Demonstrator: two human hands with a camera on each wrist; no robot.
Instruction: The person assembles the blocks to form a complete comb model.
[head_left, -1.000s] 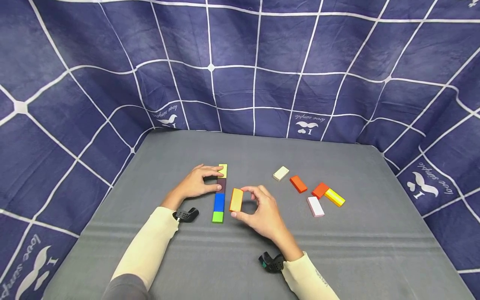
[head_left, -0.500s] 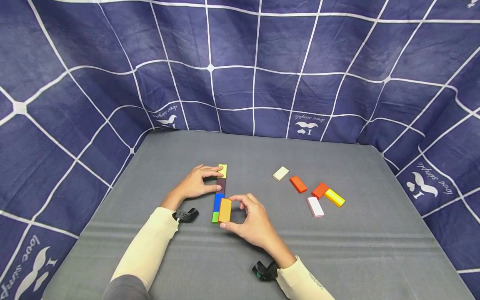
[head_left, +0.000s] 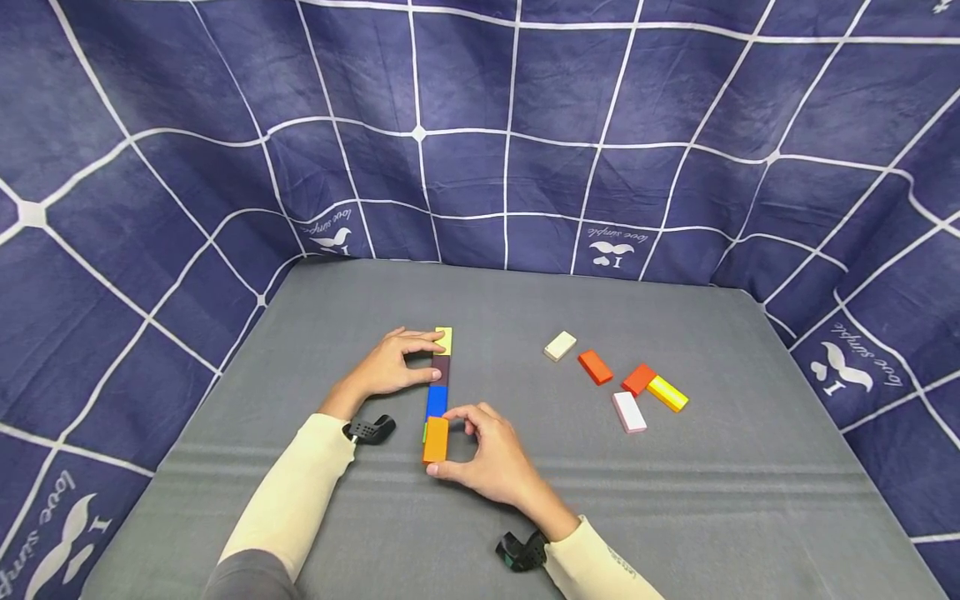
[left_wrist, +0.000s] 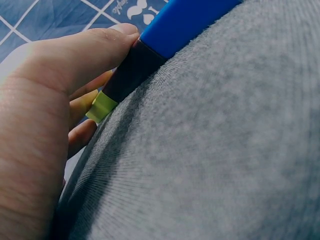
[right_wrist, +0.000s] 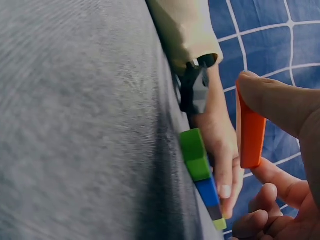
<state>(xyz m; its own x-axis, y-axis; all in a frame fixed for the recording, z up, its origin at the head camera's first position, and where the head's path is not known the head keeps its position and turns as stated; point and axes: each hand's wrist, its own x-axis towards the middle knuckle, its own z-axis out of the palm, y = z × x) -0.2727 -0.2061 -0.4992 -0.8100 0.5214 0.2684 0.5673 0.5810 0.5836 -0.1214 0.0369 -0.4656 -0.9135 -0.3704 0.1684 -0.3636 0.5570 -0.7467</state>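
A straight row of blocks runs down the table: pale yellow point(head_left: 447, 343), dark brown point(head_left: 442, 370), blue point(head_left: 437, 401) and green point(right_wrist: 195, 155). My left hand point(head_left: 393, 367) rests against the row's left side, with fingers on the yellow block and thumb on the dark brown one. Between thumb and index finger, my right hand point(head_left: 491, 457) pinches an orange block point(head_left: 436, 442). That block covers most of the green one in the head view. Seen from the right wrist, the orange block stays apart from the green block, with a gap between them.
On the right of the grey table point(head_left: 712, 483) lie a cream block point(head_left: 560, 346), an orange-red block point(head_left: 596, 367), a red block point(head_left: 639, 380), a yellow block point(head_left: 667, 393) and a pale pink block point(head_left: 629, 412). A blue checked cloth point(head_left: 555, 183) hangs behind.
My right hand has carried the orange block left and nearer to me, from beside the blue block to over the green one. My left hand has stayed in place.
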